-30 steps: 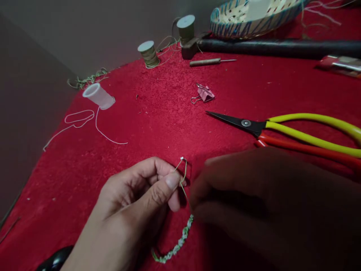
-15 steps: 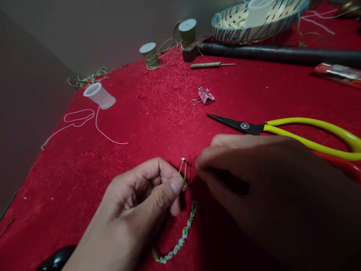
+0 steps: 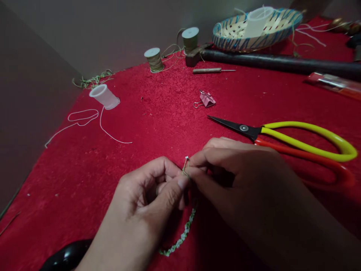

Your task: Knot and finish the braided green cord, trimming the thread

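Note:
Between thumb and forefinger, my left hand point(image 3: 153, 197) pinches a thin green cord point(image 3: 184, 166), part of a knotted bracelet. A small silvery bead or pin head point(image 3: 186, 158) sits at the top of the cord loop. Close against it, my right hand point(image 3: 228, 169) has its thumb and forefinger pressed together at the cord. Below the hands curves a green and white knotted band point(image 3: 184, 235), lying over the red cloth. Whether it joins the held cord is hidden behind my fingers.
Scissors point(image 3: 244, 128) with yellow and red handles lie beyond my right hand. Farther back are a pink binder clip point(image 3: 207, 99), an awl point(image 3: 208, 70), a hammer point(image 3: 254, 59), thread spools point(image 3: 154, 60) and a woven basket point(image 3: 239, 44). A white spool point(image 3: 105, 97) stands at left.
My right hand has moved left to meet the left hand, and its fingertips now close at the cord loop. The view has shifted slightly.

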Demonstrator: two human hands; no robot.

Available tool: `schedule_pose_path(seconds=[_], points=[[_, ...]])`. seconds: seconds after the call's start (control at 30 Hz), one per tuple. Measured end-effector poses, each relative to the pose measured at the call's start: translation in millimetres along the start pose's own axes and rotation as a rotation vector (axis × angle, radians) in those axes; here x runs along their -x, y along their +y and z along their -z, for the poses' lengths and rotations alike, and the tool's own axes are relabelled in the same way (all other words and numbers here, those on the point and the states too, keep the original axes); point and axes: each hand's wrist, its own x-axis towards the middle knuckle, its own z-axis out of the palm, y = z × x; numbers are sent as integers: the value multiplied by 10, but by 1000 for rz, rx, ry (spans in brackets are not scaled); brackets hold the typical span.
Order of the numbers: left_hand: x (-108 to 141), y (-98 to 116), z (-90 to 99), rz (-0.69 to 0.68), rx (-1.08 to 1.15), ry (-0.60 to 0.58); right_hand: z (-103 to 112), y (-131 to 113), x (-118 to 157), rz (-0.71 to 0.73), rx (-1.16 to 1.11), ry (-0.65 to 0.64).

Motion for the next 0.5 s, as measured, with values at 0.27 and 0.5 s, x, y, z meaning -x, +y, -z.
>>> schedule_pose_path(seconds=[0.27,0.5], points=[[57,120,-79,141,26,55,119,-113,116,-170,-229,-18],[62,84,-66,121,17,48,80,-54,93,-164,-257,-21]])
